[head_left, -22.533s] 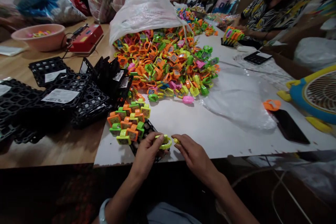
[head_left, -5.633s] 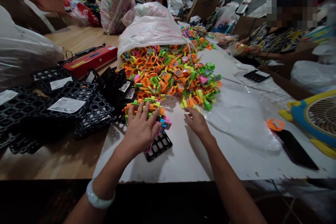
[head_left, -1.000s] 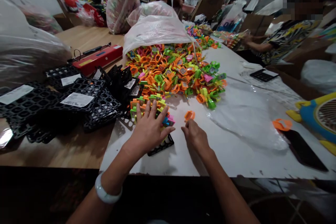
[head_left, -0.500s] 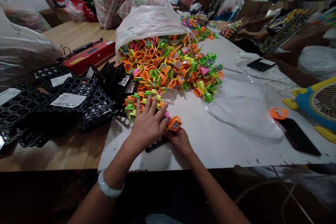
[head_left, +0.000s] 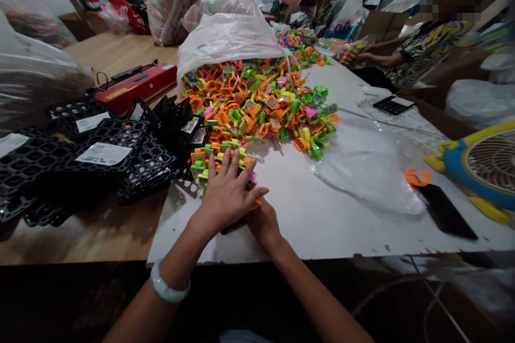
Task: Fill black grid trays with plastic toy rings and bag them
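Note:
My left hand (head_left: 225,187), a pale bangle on its wrist, lies with fingers spread over rows of colourful toy watches (head_left: 199,163). Those toys stand in a black tray (head_left: 232,226), mostly covered by my hands. Just right of it, my right hand (head_left: 263,222) is curled at the tray's near right corner, its fingertips hidden behind my left hand. A bit of an orange toy watch (head_left: 256,203) shows between the two hands. Beyond them, a heap of loose orange, green, yellow and pink toy watches (head_left: 249,102) spills from a white plastic bag (head_left: 229,37).
Black lattice trays (head_left: 108,136) with white labels are stacked at left, near a red sealing machine (head_left: 137,88). A clear plastic bag (head_left: 362,166), a phone (head_left: 450,211), an orange ring-shaped piece (head_left: 417,177) and a fan (head_left: 486,163) are at right. A co-worker (head_left: 422,51) sits beyond.
My right hand has moved left and closer under my left hand. The orange toy watch at its fingertips, plainly visible before, is now mostly covered. My left thumb has stretched outward.

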